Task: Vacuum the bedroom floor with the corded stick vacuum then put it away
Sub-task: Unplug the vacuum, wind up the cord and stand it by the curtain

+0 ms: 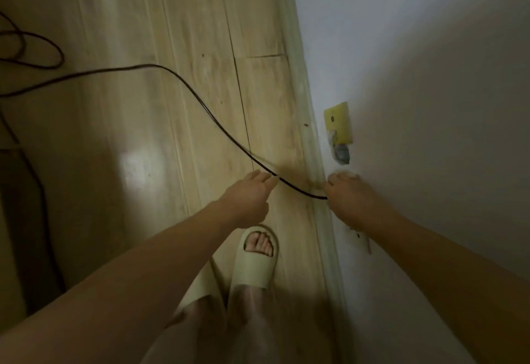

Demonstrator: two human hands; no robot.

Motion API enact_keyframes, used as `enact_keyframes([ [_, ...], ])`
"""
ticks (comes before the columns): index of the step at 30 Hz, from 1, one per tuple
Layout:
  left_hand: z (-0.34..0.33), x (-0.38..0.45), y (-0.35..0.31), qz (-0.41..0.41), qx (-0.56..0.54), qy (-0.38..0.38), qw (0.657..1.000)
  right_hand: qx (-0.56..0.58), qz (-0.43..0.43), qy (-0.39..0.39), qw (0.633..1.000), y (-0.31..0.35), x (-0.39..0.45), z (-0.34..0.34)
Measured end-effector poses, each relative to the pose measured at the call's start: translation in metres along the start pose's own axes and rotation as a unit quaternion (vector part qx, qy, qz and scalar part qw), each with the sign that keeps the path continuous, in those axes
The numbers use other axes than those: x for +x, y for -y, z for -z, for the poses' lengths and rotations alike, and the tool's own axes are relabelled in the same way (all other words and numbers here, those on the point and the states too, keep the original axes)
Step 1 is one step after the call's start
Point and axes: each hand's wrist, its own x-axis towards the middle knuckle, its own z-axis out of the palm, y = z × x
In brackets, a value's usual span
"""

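Your right hand (pixel 348 197) closes at the wall, its fingers hiding the cord (pixel 200 102) end, while your left hand (pixel 249 194) pinches the cord low centre; slack loops at upper left could snag your sandal (pixel 256 260) or yank the plug.

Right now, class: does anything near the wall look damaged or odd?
Yes. The yellowed wall plate sits above a ragged hole in the wall, exposing the inside. The cord runs loosely across the floor.
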Motion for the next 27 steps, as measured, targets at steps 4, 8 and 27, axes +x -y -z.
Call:
enact_keyframes([
  [4,-0.016,0.043,0.007,-0.055,0.060,0.008,0.997,-0.060,0.055,0.100,0.992,-0.012,0.011,-0.022],
  [8,-0.029,0.062,0.007,-0.086,0.106,0.032,0.990,-0.063,0.098,0.086,0.989,-0.017,0.015,-0.027],
  [27,-0.005,0.001,0.124,0.086,0.015,-0.023,0.996,0.106,-0.038,0.005,0.994,0.044,0.080,-0.011],
])
